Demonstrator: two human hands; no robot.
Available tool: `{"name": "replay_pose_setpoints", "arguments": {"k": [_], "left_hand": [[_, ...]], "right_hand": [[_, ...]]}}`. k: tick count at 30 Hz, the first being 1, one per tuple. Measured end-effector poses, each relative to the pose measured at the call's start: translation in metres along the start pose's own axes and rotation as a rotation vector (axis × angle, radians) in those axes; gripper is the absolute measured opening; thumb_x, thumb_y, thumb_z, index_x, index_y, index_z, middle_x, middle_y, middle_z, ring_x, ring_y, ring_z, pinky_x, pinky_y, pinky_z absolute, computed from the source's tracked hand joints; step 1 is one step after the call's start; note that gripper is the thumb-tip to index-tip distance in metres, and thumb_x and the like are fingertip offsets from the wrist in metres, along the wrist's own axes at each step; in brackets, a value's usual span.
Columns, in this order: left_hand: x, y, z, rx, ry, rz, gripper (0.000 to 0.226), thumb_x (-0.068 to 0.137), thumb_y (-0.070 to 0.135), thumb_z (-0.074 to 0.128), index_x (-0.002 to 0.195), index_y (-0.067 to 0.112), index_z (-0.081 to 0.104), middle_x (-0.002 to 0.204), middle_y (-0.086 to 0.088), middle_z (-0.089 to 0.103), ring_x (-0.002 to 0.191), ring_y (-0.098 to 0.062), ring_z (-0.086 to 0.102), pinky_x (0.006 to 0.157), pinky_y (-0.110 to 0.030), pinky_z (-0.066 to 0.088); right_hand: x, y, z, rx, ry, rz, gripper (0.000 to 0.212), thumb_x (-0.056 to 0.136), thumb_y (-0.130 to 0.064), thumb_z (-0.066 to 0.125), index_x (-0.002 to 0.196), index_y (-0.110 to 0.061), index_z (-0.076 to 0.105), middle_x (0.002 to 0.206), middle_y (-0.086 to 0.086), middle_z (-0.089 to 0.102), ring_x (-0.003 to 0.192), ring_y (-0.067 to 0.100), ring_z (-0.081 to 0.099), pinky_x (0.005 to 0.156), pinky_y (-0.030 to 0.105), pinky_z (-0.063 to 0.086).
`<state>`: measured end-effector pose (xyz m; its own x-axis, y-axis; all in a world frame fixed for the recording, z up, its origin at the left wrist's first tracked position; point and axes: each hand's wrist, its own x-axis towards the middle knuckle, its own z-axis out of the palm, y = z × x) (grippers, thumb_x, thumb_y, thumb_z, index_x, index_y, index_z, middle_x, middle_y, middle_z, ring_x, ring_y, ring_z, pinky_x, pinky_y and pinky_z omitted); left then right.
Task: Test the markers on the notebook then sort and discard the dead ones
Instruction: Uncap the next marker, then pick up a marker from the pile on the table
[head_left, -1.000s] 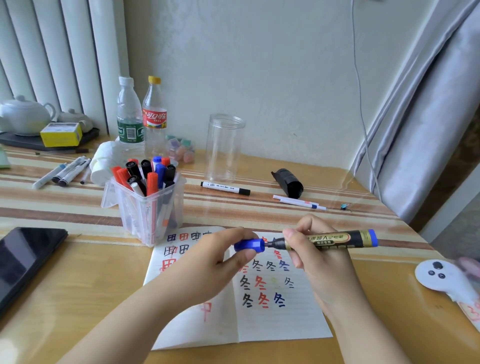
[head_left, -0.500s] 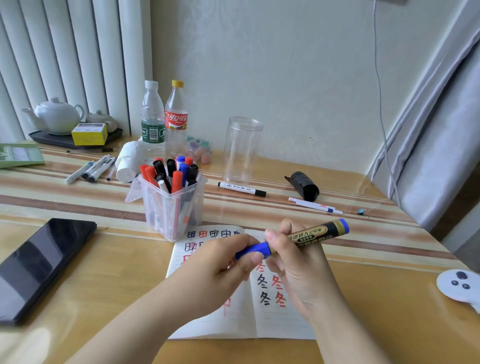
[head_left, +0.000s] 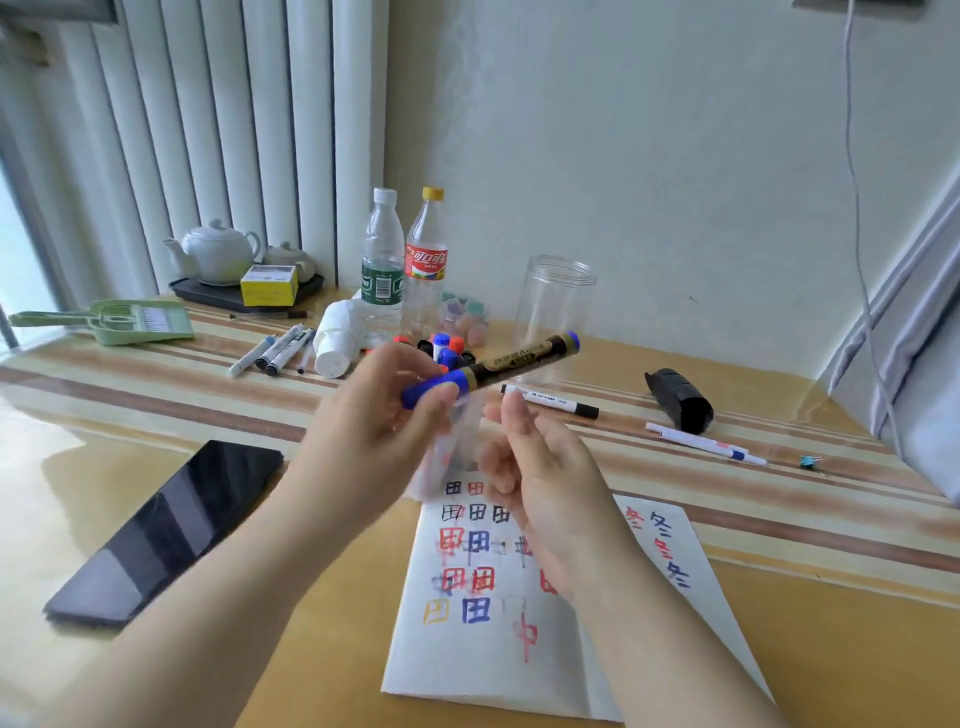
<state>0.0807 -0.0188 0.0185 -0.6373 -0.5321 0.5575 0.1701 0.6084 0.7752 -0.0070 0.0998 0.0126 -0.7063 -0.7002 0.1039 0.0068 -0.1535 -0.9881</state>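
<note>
One capped blue-and-black marker (head_left: 488, 371) pinched in my left hand (head_left: 374, 436) above the scribbled white notebook (head_left: 519, 597), right hand (head_left: 540, 467) loose and empty at 3 o'clock; tested, next: drop it in the right pile.

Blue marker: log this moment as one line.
blue marker: capped, raised over table | left hand: grips cap end | right hand: off marker, holds nothing | notebook: open below
</note>
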Motion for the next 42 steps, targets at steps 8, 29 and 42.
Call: {"name": "replay_pose_setpoints", "arguments": {"k": [8, 29, 42], "left_hand": [[0.064, 0.014, -0.051, 0.363, 0.247, 0.037, 0.010, 0.084, 0.019, 0.061, 0.093, 0.015, 0.065, 0.083, -0.002, 0.066, 0.073, -0.017, 0.061, 0.065, -0.018, 0.045], [0.069, 0.013, -0.044, 0.415, 0.164, 0.017, 0.015, 0.080, 0.015, 0.068, 0.079, 0.009, 0.054, 0.069, 0.004, 0.061, 0.058, -0.017, 0.058, 0.049, -0.020, 0.045], [0.083, -0.004, -0.018, 0.528, 0.137, 0.124, 0.015, 0.080, 0.013, 0.066, 0.082, 0.006, 0.053, 0.078, -0.006, 0.060, 0.073, -0.025, 0.056, 0.058, -0.028, 0.041]], "right_hand": [[0.014, -0.016, -0.002, -0.117, 0.017, 0.012, 0.056, 0.074, -0.057, 0.050, 0.093, -0.005, 0.061, 0.059, -0.002, 0.049, 0.049, 0.008, 0.037, 0.049, 0.016, 0.035], [0.028, -0.017, -0.022, -0.152, 0.102, 0.011, 0.037, 0.095, -0.038, 0.045, 0.086, -0.008, 0.064, 0.062, 0.000, 0.051, 0.050, 0.005, 0.043, 0.052, 0.018, 0.035], [0.040, -0.010, -0.041, -0.164, 0.143, 0.080, 0.030, 0.098, -0.030, 0.046, 0.082, -0.012, 0.064, 0.067, 0.000, 0.052, 0.050, 0.009, 0.041, 0.051, 0.021, 0.034]]}}
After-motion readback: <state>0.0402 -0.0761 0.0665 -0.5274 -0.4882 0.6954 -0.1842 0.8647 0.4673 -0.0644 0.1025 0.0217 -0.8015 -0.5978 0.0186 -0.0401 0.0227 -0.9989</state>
